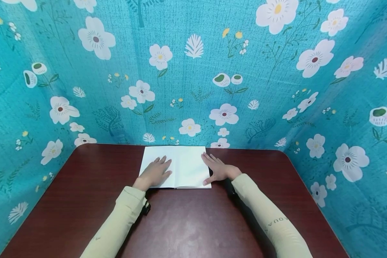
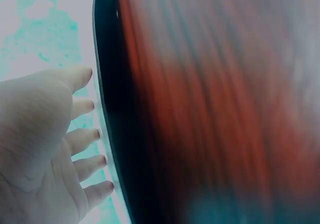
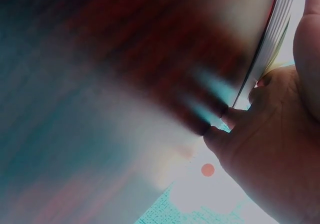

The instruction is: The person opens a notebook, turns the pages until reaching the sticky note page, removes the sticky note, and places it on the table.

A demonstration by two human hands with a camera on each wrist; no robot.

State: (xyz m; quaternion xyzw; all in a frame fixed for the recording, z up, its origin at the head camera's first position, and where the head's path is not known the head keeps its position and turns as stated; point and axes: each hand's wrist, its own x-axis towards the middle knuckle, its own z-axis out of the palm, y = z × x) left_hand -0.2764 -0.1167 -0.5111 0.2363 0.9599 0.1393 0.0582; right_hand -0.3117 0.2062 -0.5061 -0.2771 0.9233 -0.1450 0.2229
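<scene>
An open book with blank white pages lies flat near the far edge of the table. My left hand rests on its left page with the fingers spread. Along the right page's outer edge lies my right hand, its thumb by the near corner and its fingers by the far part of that edge. In the left wrist view, the left hand's fingertips meet the book's pale edge. The right wrist view has the stacked page edges beside the right hand; some of its fingers are hidden.
The dark red-brown table has rounded far corners and a glossy patch near me. Behind it and at both sides hangs a blue flowered curtain. A dark band or device shows at the left wrist.
</scene>
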